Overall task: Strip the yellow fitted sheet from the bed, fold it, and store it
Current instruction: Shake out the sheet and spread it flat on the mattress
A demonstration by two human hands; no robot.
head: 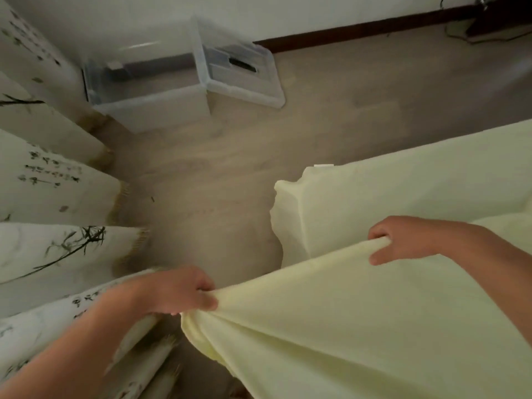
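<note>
Fingers of the left hand [184, 292] curl tight round a bunched edge of the yellow sheet [359, 321]; those of the right hand [403, 240] grip a rolled fold of the same edge farther right. One sheet, two hands. It stretches taut between them and runs back over the bed corner [305, 208] at right. At far left hang pleated curtains [49, 180] with inked bamboo and script. One clear bin [149, 108] stands on the pale wood floor [230, 174] by the white wall, its lid [241, 73] propped beside it. A dark skirting board [359, 30] runs along the wall.
</note>
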